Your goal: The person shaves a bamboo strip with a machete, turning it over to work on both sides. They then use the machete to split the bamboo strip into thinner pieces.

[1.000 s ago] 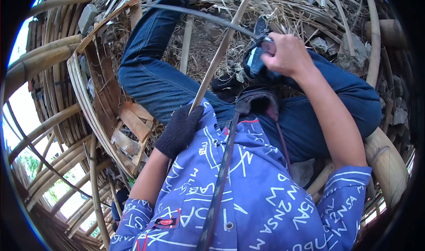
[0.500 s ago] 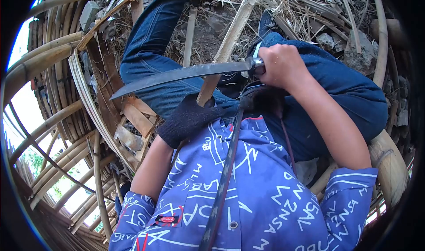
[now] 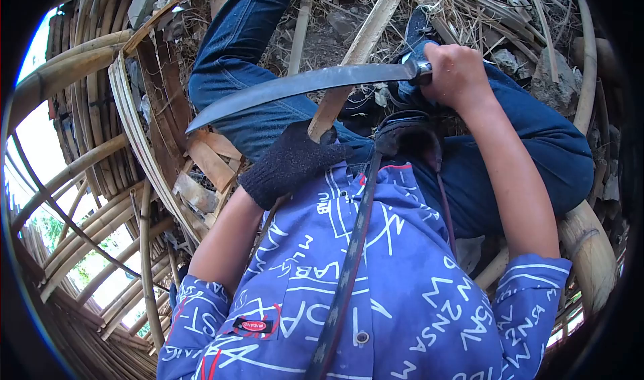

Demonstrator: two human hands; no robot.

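Around the left side, thick bamboo poles (image 3: 80, 67) curve in a rough frame, with light showing between them. Dirt ground (image 3: 329, 31), strewn with dry straw and split strips, spreads across the top of the view. On it sits a person in a blue shirt (image 3: 409, 299) with white lettering and dark jeans (image 3: 530, 172), both legs bent. A long dark strap (image 3: 349, 273) runs down the front of the shirt. One pale strip of wood (image 3: 372, 34) slants up from the lap, over the jeans, and runs out at the top edge. Across it lies a long knife (image 3: 295, 86), its curved blade pointing left; whether steel and wood touch, I cannot tell. A grey stone (image 3: 557, 81) sits to the right, beyond the bent knee. The left hand (image 3: 292, 162), in a black knit glove, is closed around the strip's lower end. Bare, the right hand (image 3: 458, 77) has its fingers wrapped tightly about the knife's handle. Smallest are a red-and-black label (image 3: 255, 326) and a metal button (image 3: 362, 337).
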